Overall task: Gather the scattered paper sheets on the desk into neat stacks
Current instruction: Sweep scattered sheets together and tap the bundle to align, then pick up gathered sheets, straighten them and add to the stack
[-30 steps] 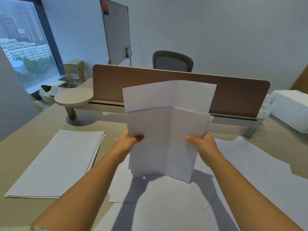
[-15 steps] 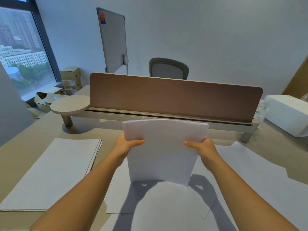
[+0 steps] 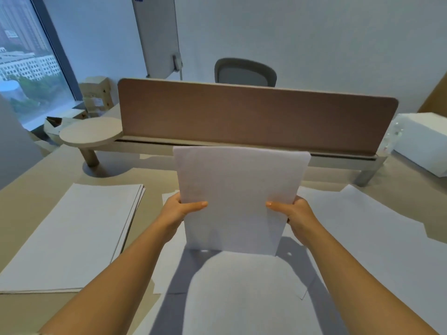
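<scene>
Head view looks down on a tan desk (image 3: 31,189), the biggest thing here, which runs out on every side of the fingers. Beyond the fingertips a brown divider panel (image 3: 254,117) stands upright across the desk on a low grey riser (image 3: 338,162). Loose paper sheets (image 3: 362,238) lie flat under and to the right of the right-hand fingers and spread back below both forearms toward the camera. Well to the left of the left-hand fingers a squared stack of sheets (image 3: 72,233) lies flat on the desk.

Between the two sets of fingers a bundle of sheets (image 3: 237,194) stands upright, its lower edge resting on the loose paper below the fingers, its top edge rising above them to the riser's height. The left hand (image 3: 179,211) grips the bundle's left edge, thumb across the near face and the other fingers hidden behind the paper. The right hand (image 3: 295,213) grips the right edge the same way, thumb on the front and the other fingers out of sight behind.

Far to the right of the fingers sits a white box (image 3: 425,143). Past the divider stands a grey chair back (image 3: 245,72), and up to the left of the fingers a round shelf (image 3: 90,134) sits on a short post.
</scene>
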